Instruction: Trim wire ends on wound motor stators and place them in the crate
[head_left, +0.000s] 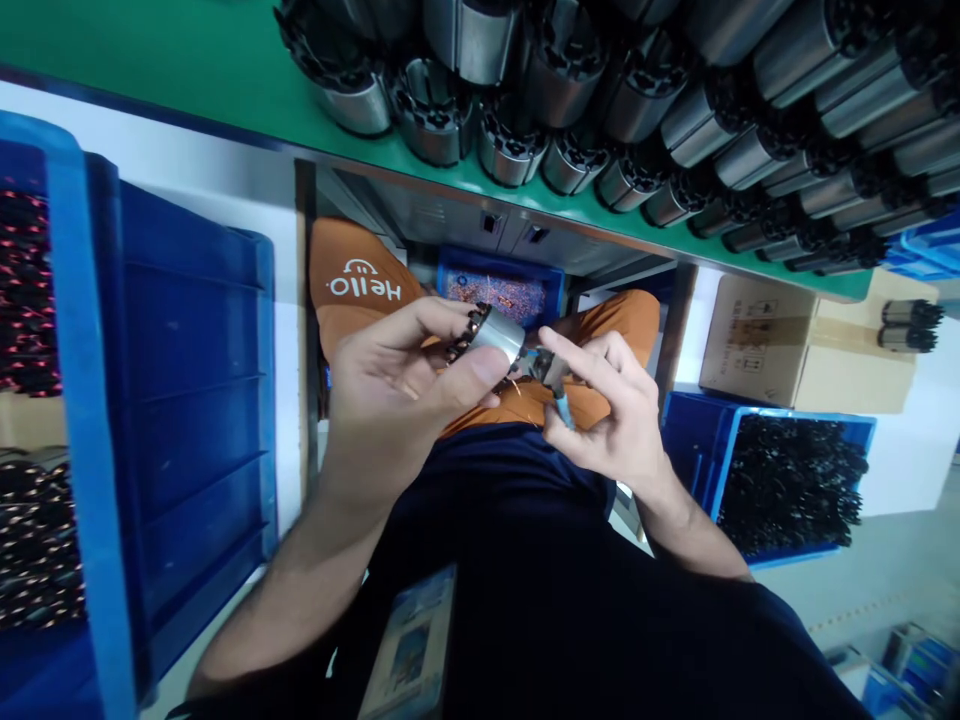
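My left hand (405,390) is closed around a motor stator (496,338), a silver metal cylinder with a black plastic toothed end. The stator lies tilted above my lap. In my right hand (611,400) is a pair of wire cutters (553,372) with a blue handle, its jaws close to the stator's right end. Thin copper wire ends (517,385) stick out there, near the jaws. Whether the jaws touch a wire I cannot tell. Below my hands, a blue bin (559,290) holds many small copper-coloured bits.
Rows of similar stators (439,115) stand on the green table (187,60) ahead. Tall blue crates (202,380) with wound parts are on my left. On the right are a cardboard box (757,340) and a blue crate (724,470) full of black parts.
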